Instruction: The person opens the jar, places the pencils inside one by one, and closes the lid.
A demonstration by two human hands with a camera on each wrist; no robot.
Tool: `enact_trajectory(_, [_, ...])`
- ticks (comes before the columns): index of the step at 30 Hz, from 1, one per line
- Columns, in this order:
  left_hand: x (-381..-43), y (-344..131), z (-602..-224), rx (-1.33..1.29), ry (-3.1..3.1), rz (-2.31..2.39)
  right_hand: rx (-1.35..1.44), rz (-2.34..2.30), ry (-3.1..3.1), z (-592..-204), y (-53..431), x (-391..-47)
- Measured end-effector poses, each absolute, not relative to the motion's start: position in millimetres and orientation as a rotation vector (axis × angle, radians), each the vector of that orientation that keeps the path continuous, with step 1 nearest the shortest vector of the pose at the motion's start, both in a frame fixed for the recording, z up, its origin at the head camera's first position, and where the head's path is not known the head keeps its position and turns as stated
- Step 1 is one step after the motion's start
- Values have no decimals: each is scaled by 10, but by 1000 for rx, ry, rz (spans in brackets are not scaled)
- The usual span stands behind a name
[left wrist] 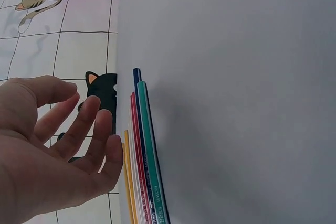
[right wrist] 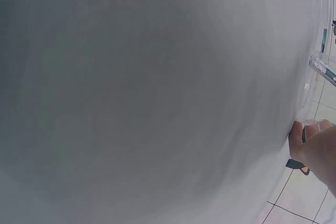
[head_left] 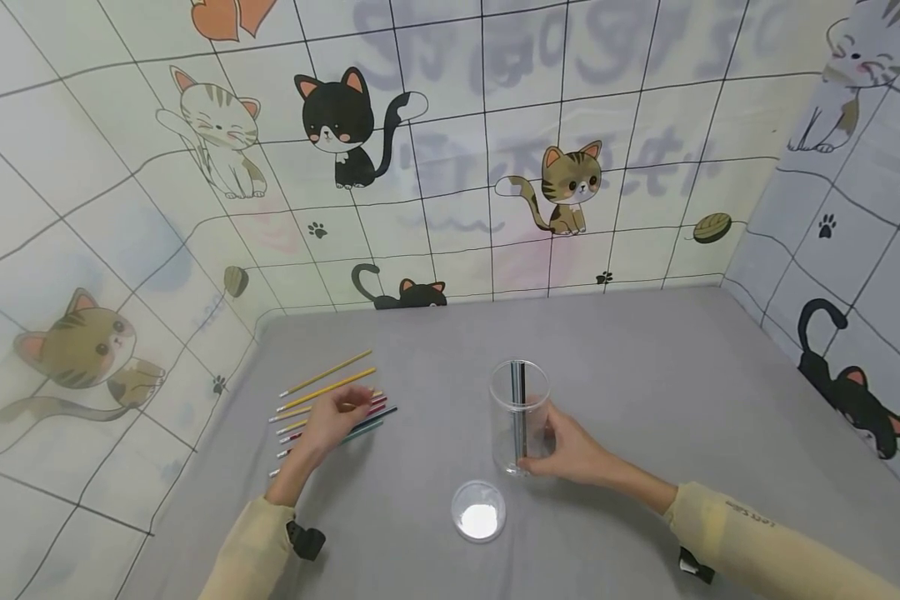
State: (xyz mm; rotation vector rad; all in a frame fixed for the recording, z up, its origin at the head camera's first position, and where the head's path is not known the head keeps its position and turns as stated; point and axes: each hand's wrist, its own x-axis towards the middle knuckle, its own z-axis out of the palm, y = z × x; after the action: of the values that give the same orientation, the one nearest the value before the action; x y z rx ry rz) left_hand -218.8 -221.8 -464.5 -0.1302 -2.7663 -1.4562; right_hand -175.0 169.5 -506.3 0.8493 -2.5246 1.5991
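In the head view, my right hand point(head_left: 573, 450) grips the lower side of a clear cylindrical jar point(head_left: 501, 429). A few dark and grey-blue pencils point(head_left: 519, 385) stand upright inside it. Over on the left, my left hand point(head_left: 335, 423) is above a spread row of pencils, its fingers loosely bent and nothing seen between them. Yellow pencils point(head_left: 326, 389) lie at the far side of that row; red, dark blue and teal pencils point(left wrist: 149, 150) lie nearer. The left hand point(left wrist: 68, 145) hides part of the row. Only a bit of the right hand point(right wrist: 317, 150) shows in the right wrist view.
A clear round lid point(head_left: 461, 498) with a bright glare lies in front of the jar. The grey cloth-covered table point(head_left: 630, 358) meets cat-printed curtains point(head_left: 450, 225) at the back and sides. Black wrist straps point(head_left: 307, 540) sit by the sleeves.
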Motion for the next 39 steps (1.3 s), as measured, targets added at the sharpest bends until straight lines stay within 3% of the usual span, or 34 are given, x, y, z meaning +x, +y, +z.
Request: enact_trajectory(39, [-2164, -2241, -4809, -264, -2797, -1319, 863, 1600, -2517, -5064, 1693, -1754])
